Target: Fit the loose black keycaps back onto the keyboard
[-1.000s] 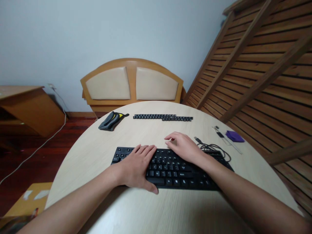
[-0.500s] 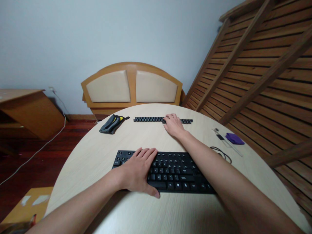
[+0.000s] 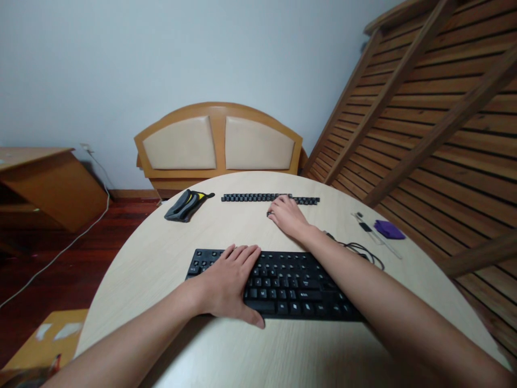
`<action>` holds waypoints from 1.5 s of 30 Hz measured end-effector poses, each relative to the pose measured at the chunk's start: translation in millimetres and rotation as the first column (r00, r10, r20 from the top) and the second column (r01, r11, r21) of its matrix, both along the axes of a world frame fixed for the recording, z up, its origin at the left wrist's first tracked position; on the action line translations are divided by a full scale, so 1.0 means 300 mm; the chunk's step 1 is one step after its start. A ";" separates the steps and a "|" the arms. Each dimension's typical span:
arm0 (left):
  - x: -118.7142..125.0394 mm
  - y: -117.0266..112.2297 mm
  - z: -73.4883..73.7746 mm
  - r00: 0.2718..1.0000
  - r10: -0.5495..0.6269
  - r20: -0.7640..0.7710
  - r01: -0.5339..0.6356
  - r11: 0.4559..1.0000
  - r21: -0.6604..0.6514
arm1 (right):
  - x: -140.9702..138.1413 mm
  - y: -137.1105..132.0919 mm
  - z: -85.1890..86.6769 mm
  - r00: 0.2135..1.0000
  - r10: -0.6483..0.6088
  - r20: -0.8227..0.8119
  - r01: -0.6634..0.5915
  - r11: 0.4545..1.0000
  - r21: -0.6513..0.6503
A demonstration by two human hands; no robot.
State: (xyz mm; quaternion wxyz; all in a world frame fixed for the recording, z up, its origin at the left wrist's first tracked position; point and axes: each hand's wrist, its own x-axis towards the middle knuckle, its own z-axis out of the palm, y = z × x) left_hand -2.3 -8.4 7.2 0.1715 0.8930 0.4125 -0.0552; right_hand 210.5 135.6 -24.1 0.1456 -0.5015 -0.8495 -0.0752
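A black keyboard [image 3: 291, 285] lies on the round pale table [image 3: 169, 237] in front of me. My left hand [image 3: 230, 283] rests flat on its left half, fingers stretched out and together. A row of loose black keycaps [image 3: 250, 198] runs along the far side of the table. My right hand [image 3: 286, 216] is between that row and the keyboard, fingers pinched on a small dark keycap [image 3: 269, 214] at its fingertips.
A black and yellow pouch [image 3: 183, 205] lies at the far left. The keyboard's cable [image 3: 359, 250] coils at the right, beside a purple cloth [image 3: 388, 229] and a thin tool [image 3: 369, 227]. A wooden headboard and a slatted frame stand behind.
My right hand went from the keyboard out to the keycap row, then drew back toward me with a keycap pinched in its fingers. My left hand stayed put.
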 end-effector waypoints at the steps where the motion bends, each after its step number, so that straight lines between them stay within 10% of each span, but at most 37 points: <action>1: -0.001 0.000 -0.003 1.000 -0.004 0.003 0.004 1.000 0.009 | 0.002 -0.034 0.008 1.000 0.019 -0.008 -0.019 1.000 -0.016; 14: 0.005 -0.014 -0.038 0.994 -0.056 0.089 0.048 0.994 0.096 | 0.113 -0.452 0.041 0.866 0.021 -0.500 -0.210 0.922 -0.326; 45: 0.015 -0.019 -0.069 0.982 -0.113 0.154 0.090 0.984 0.151 | 0.112 -0.501 0.028 0.910 0.151 -0.385 -0.272 0.920 -0.283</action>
